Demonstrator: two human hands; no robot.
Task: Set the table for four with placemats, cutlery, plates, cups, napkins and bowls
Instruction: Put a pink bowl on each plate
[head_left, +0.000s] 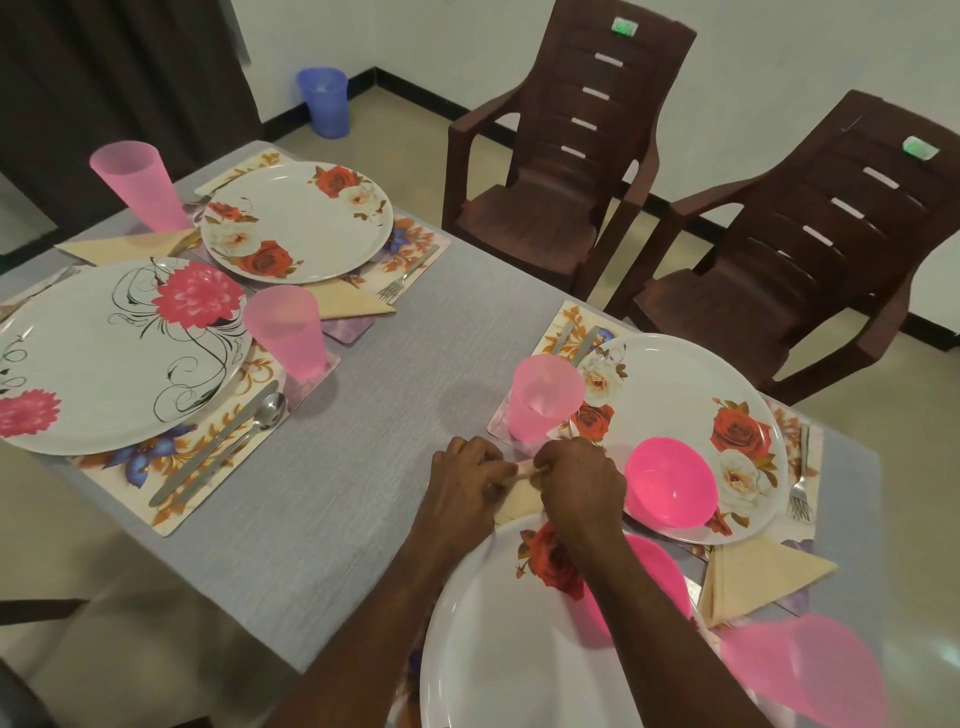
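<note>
Both hands, left hand (465, 470) and right hand (576, 475), pinch a beige napkin (511, 499) between them, its fold running left-right, just beyond the near plate (498, 649) and near the pink cup (540, 397).

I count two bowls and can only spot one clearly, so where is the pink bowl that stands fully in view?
The pink bowl sits on the rose-patterned plate at the right of the head view, just right of the person's right hand, with a fork beyond the plate's right edge.
</note>
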